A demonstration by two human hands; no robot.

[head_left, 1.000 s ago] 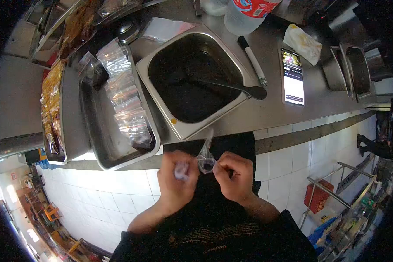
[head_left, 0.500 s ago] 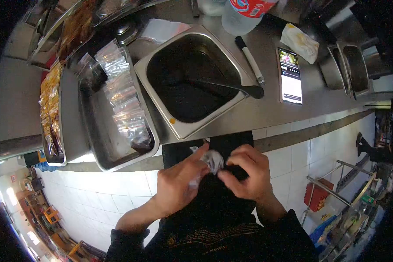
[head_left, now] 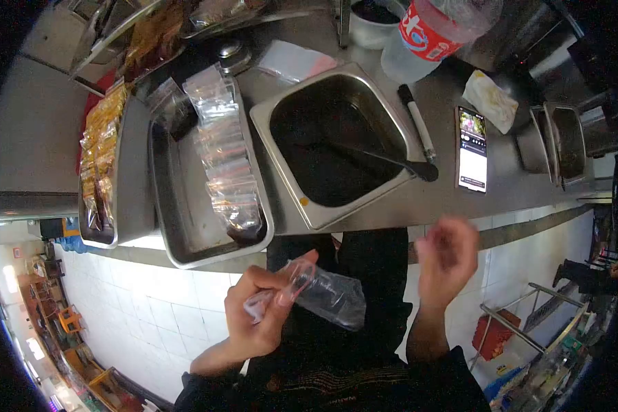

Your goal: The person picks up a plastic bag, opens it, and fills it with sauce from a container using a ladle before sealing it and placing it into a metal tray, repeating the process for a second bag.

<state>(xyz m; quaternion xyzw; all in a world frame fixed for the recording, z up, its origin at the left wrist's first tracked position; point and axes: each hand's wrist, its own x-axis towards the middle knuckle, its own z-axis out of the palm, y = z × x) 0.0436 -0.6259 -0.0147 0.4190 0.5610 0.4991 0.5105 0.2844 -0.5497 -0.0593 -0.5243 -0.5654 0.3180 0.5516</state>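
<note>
My left hand (head_left: 261,309) is closed on a clear zip-lock bag (head_left: 333,300), which hangs out to the right over my dark clothing and looks empty. A whitish bit of crumpled plastic (head_left: 255,306) also shows in that palm. Apart from the bag, my right hand (head_left: 448,257) is raised near the counter's front edge; motion smears its fingers. In front of me is a deep steel pan (head_left: 313,218) with dark contents. A black-handled spoon (head_left: 398,162) rests in it, its handle over the right rim.
Left of the pan, a steel tray (head_left: 185,263) holds a row of filled zip-lock bags (head_left: 230,161). Further left, another container holds yellowish packets (head_left: 103,147). A flat stack of bags (head_left: 294,60), a marker (head_left: 417,122), a lit phone (head_left: 472,151) and a plastic bottle (head_left: 426,41) lie or stand behind.
The bag was bunched between both hands; now it is spread out in my left hand. My right hand has moved away up and to the right. The view has shifted slightly.
</note>
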